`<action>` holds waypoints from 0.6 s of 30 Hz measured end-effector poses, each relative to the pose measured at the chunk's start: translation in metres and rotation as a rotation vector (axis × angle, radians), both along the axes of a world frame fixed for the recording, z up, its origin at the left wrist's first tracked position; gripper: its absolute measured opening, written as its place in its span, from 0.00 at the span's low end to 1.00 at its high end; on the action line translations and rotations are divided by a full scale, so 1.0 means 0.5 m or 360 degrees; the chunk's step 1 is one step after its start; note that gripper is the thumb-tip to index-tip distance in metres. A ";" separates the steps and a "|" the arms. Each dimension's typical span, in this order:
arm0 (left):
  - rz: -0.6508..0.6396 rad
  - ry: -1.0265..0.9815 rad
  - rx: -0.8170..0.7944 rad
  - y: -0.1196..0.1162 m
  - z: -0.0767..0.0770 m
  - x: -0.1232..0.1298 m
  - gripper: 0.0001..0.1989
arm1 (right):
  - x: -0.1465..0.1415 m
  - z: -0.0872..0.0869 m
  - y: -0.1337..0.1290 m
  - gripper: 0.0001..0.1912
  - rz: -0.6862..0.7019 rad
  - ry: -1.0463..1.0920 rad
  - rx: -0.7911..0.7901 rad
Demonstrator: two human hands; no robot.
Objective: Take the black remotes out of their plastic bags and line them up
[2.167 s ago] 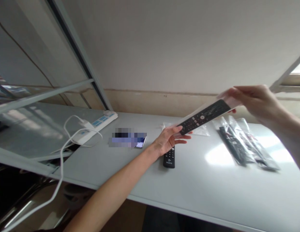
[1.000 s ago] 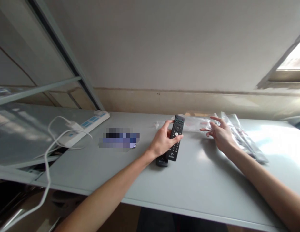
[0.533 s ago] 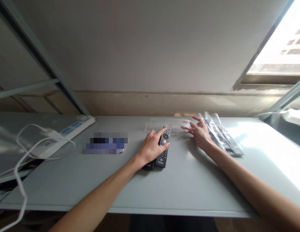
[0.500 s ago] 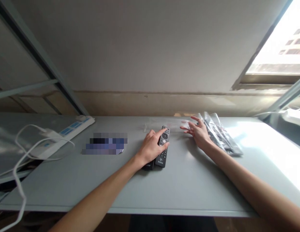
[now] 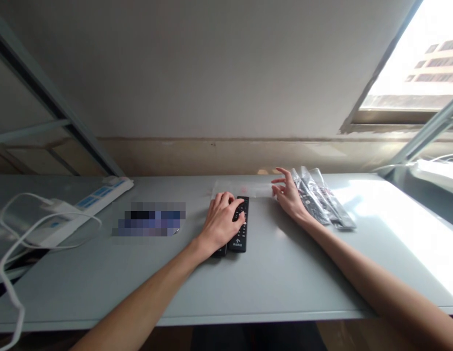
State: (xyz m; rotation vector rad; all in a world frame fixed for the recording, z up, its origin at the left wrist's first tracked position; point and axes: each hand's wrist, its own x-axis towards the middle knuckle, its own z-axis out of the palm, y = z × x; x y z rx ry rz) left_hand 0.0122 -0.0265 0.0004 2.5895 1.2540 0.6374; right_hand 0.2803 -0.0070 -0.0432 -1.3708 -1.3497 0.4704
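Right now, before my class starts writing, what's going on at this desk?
A person has their left hand over two bare remotes on the desk. Its thumb and index finger touch the right remote; the left remote is mostly hidden under the hand. The right hand holds nothing visible, its fingers loosely bent near a flat clear bag. Just right of it lie bagged remotes. A power strip sits at the left.

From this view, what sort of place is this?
Probably an office or dorm room, can't tell which: a grey desk with a metal post, a power strip on top, and a window showing a building outside.
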 end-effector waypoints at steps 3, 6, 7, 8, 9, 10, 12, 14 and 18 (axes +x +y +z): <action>-0.0130 -0.0007 -0.0055 0.001 -0.006 0.000 0.22 | 0.002 0.002 0.012 0.39 0.0043 -0.0005 0.0014; -0.0196 0.0064 -0.0175 0.000 -0.007 -0.001 0.23 | 0.008 0.009 0.020 0.41 0.0049 -0.0117 -0.0024; -0.0192 0.0084 -0.0201 0.000 -0.007 -0.001 0.23 | 0.009 0.012 0.020 0.41 0.0013 -0.0222 -0.0028; -0.0181 0.0096 -0.0216 -0.001 -0.005 -0.001 0.24 | 0.009 0.016 0.017 0.39 -0.0049 -0.0368 -0.0020; -0.0169 0.0101 -0.0222 -0.002 -0.004 -0.001 0.24 | 0.006 0.020 0.012 0.36 -0.0118 -0.0543 -0.0002; -0.0156 0.0103 -0.0225 -0.003 -0.002 -0.001 0.24 | 0.002 0.023 0.004 0.32 -0.0176 -0.0731 0.0023; -0.0137 0.0105 -0.0224 -0.005 0.001 0.000 0.24 | -0.015 0.028 -0.014 0.26 -0.0194 -0.1066 0.0066; -0.0125 0.0113 -0.0220 -0.007 0.003 0.001 0.24 | -0.038 0.027 -0.033 0.24 -0.0053 -0.1283 0.0080; -0.0095 0.0092 -0.0189 -0.005 0.000 -0.001 0.24 | -0.069 0.014 -0.053 0.26 0.0250 -0.1420 -0.0046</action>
